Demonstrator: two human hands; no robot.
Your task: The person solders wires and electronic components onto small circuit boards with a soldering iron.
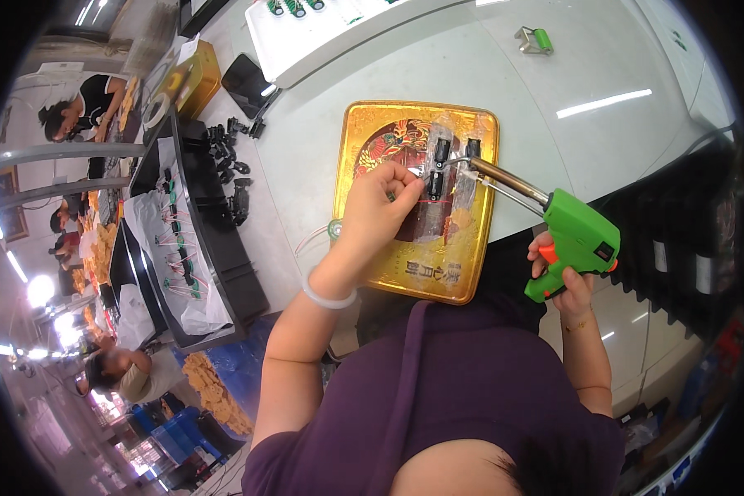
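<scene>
My right hand (pixel 572 291) is wrapped round the handle of a green soldering gun (pixel 580 225). The gun's metal barrel slants up and left, its tip at the small black parts (pixel 436 183) on a gold tin lid (pixel 365 263). Over that lid, my left hand (pixel 380 202) is closed in a pinch beside the same parts. What sits between its fingertips is too small to make out. Another black part (pixel 473 149) lies just above the tip. A round green circuit board (pixel 335 229) with thin red and white wires shows at the lid's left edge, near my left wrist.
Left of the lid are loose black parts (pixel 221 153) and a black tray (pixel 223 277) lined with white sheet, holding wired boards. A white tray (pixel 306 62) stands at the far side. A small green-and-metal holder (pixel 537 40) lies far right. Several people work at the left.
</scene>
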